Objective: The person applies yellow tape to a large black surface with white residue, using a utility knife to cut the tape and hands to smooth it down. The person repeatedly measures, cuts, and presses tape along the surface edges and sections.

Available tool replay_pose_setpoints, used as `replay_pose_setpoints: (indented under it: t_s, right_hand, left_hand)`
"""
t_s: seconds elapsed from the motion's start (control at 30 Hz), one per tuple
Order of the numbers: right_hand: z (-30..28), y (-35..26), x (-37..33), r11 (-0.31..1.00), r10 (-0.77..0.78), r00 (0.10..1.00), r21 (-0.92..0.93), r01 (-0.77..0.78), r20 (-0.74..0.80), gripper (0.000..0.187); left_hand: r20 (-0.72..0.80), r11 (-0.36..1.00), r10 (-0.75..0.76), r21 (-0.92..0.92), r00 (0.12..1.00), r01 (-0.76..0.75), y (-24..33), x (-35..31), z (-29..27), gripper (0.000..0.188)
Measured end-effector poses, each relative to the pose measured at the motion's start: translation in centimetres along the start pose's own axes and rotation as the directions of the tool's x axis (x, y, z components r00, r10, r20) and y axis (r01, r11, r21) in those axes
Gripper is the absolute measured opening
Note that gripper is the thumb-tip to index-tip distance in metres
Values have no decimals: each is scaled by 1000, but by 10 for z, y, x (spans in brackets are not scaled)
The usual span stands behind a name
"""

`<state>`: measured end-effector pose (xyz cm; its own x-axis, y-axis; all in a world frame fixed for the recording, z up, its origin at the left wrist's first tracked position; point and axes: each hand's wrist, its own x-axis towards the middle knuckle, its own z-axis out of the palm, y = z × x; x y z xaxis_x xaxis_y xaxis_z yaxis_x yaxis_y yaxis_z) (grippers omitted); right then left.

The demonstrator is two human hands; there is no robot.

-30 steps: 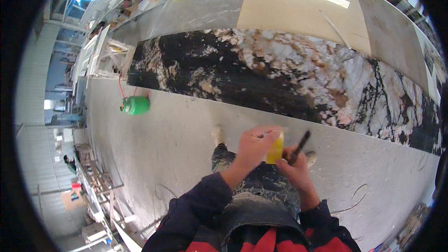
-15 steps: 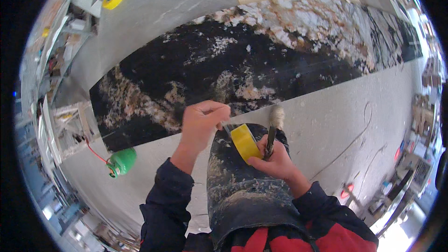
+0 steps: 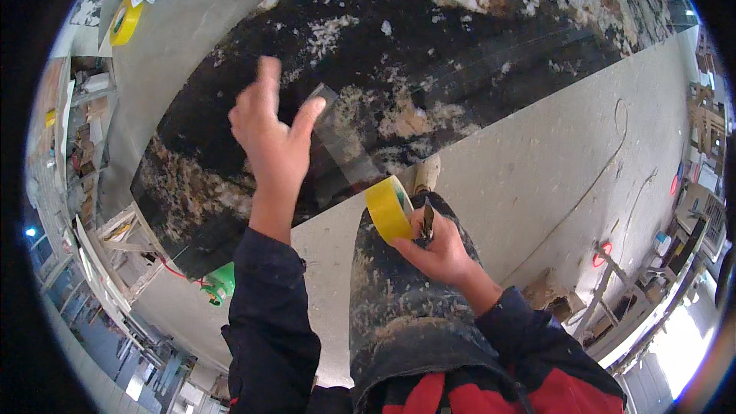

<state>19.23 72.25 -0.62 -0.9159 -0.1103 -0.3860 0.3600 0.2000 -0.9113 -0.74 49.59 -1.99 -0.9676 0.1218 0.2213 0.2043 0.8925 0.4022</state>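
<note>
Your right hand (image 3: 437, 249) grips the yellow tape roll (image 3: 389, 208); your left hand (image 3: 268, 134) pinches its clear strip (image 3: 337, 138) between thumb and fingertips.

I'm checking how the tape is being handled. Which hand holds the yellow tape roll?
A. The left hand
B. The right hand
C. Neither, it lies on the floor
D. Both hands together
B: the right hand closes around the yellow tape roll, while the left hand pinches the clear strip pulled from it.

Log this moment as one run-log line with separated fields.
left hand: pinching clear tape strip | right hand: grip on yellow tape roll | backdrop: black-and-white speckled stone slab
</note>
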Motion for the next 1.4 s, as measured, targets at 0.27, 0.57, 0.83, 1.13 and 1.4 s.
replay_pose_setpoints:
  t_s: [0.27,0.57,0.83,1.13,1.4]
  right_hand:
    - [11,42,16,993,-114,992,-15,113,-45,34]
    - [20,47,30,977,-204,979,61,205,-28,36]
    - [5,52,27,972,-9,997,235,27,-77,27]
    - [-92,2,8,981,143,985,148,-128,-92,27]
    - [-106,-103,45,729,-116,900,-579,365,421,20]
  left_hand:
    - [247,816,538,87,806,-572,79,-6,20,85]
    - [49,835,469,300,882,-461,4,98,25,67]
    - [174,922,357,89,918,-376,80,-25,20,80]
    - [-117,953,-247,-211,962,219,106,-191,-3,64]
    - [345,-89,-627,-922,698,376,102,-165,44,52]
